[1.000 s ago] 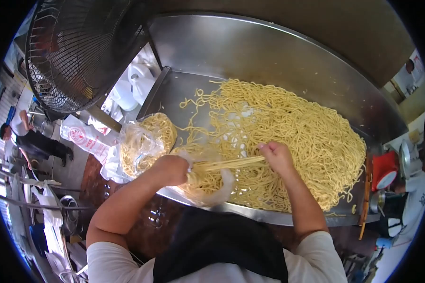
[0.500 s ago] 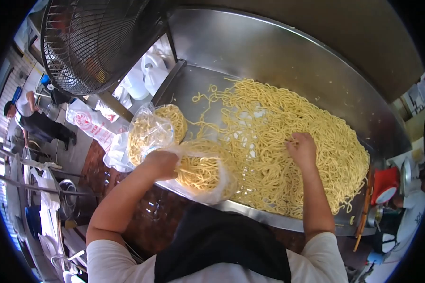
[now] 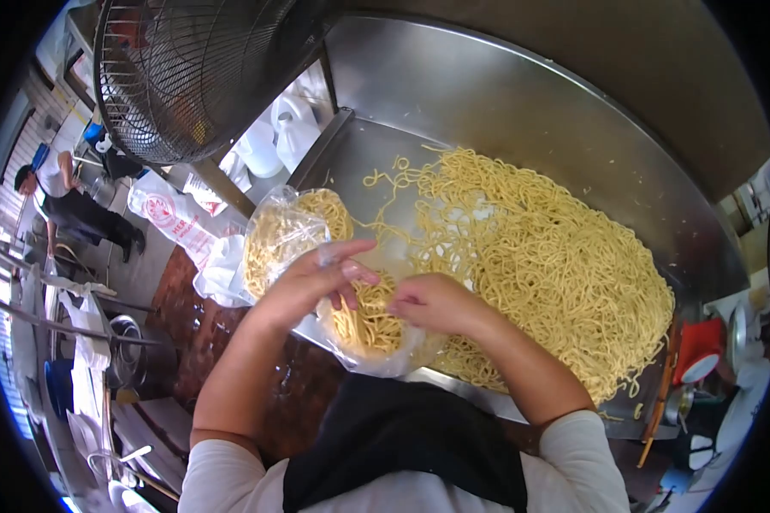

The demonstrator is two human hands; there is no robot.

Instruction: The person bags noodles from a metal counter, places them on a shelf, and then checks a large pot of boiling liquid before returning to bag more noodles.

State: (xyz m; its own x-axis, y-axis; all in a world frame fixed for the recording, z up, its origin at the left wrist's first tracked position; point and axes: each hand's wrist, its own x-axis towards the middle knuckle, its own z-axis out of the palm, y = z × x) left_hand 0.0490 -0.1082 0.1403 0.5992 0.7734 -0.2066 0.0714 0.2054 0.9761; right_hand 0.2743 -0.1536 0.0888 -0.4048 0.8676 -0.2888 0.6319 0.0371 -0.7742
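Note:
A clear plastic bag of yellow noodles sits at the front left edge of a metal tray. Over the bag's left side hovers my left hand, its fingers stretched out and apart, with nothing visible in them. My right hand is at the right side of the bag's mouth, fingers curled together; what they hold, if anything, is hidden. Behind my left hand stands another clear bag of noodles. A broad heap of loose yellow noodles covers the tray's middle and right.
A caged fan looms at the upper left. White jugs and a printed plastic bag are beyond the tray's left edge. A co-worker stands farther left. On the right are a red container and a wooden stick.
My right hand has moved left from the noodle heap to the bag's mouth. My left hand has let go of the bag's rim and spread its fingers above it.

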